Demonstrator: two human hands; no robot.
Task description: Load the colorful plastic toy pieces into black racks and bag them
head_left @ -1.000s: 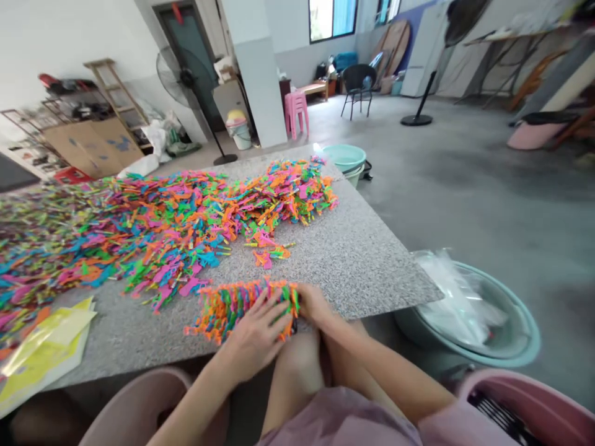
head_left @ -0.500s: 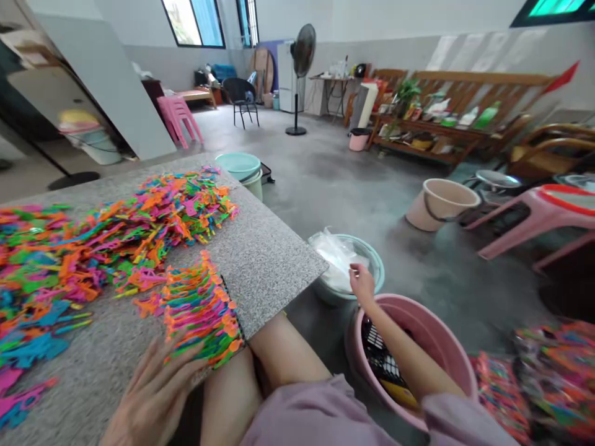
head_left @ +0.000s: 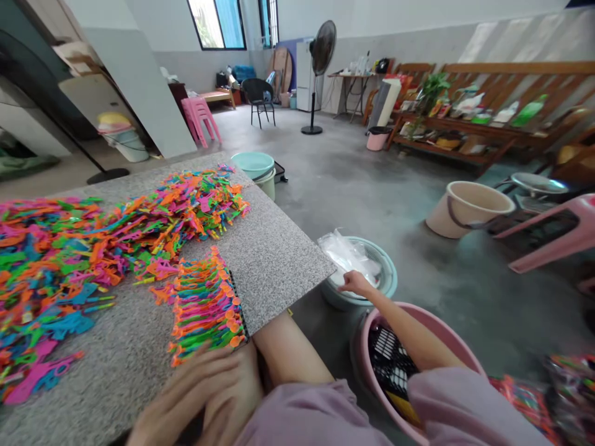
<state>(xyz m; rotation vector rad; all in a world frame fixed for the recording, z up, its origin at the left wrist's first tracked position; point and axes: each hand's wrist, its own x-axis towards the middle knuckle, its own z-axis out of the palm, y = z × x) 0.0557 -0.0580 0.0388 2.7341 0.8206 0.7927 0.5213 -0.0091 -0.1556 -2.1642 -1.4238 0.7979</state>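
Note:
My right hand (head_left: pixel 356 282) reaches over the clear plastic bags (head_left: pixel 346 254) heaped in a pale blue-green basin (head_left: pixel 389 272). Its fingers are curled, and what they pinch, if anything, is hidden. My left hand (head_left: pixel 199 396), slightly blurred, lies with fingers stretched out at the table's near edge, over my thigh. Just beyond its fingertips, small colourful plastic toy pieces (head_left: pixel 209 306) sit side by side in a tight row, with a black rack edge (head_left: pixel 240 303) showing along their right side.
A large heap of loose plastic pieces (head_left: pixel 176 210) covers the left of the speckled table (head_left: pixel 279 254). Beside my right forearm stands a pink tub (head_left: pixel 458 334) holding black baskets (head_left: pixel 390 359). A beige bucket (head_left: pixel 469 210) and filled bags (head_left: pixel 534 402) are on the right.
The view has turned a little left. My left hand has drawn back from the row of pieces towards my lap. My right hand has shifted slightly over the bags, fingers still curled.

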